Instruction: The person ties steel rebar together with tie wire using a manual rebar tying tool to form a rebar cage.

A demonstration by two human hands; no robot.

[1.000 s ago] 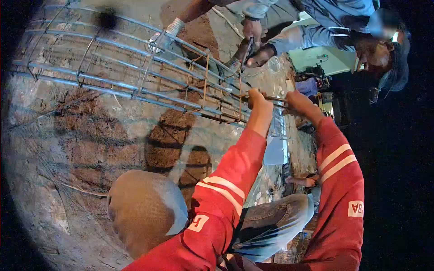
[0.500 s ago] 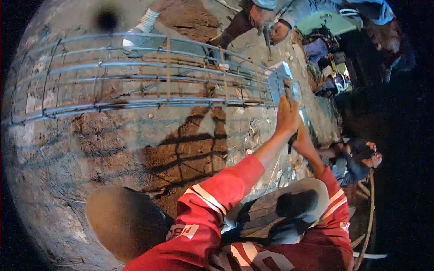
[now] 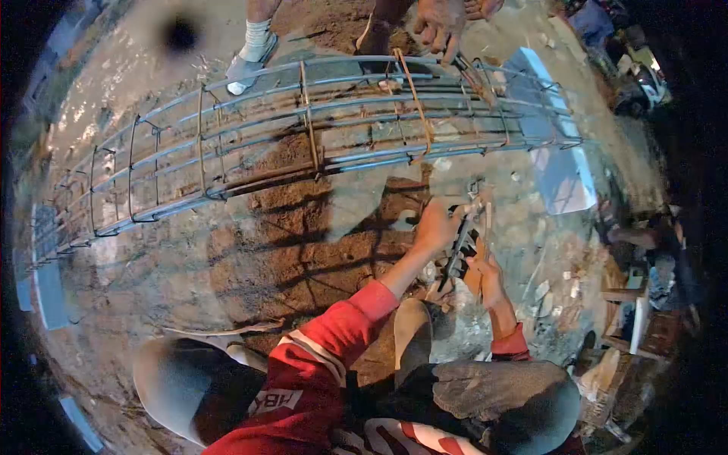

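Observation:
Over the dirt near my knees, my left hand point(image 3: 436, 227) is closed, its fingers curled at the upper part of a dark long-handled tool point(image 3: 457, 252). The tool slants up and away from me, with a greyish metal head point(image 3: 475, 189) at its far end. My right hand point(image 3: 490, 279) is lower and to the right, fingers bent in against the tool's side; its exact grip is partly hidden. Beyond both hands lies a long rebar cage point(image 3: 311, 121) of bluish bars tied with rusty stirrups.
Blue-white blocks point(image 3: 563, 178) point(image 3: 50, 292) are under both cage ends. Across the cage, a co-worker's hand point(image 3: 441, 26) reaches down to the bars, near a foot in a sandal point(image 3: 246, 68). Wooden pieces point(image 3: 603, 375) lie at right. Cage shadows cross the reddish soil point(image 3: 303, 235).
My hands have come back from the cage's right end, lower and closer to my knees, and moved apart along the tool. The view has shifted; the co-worker's hands are now at the bars.

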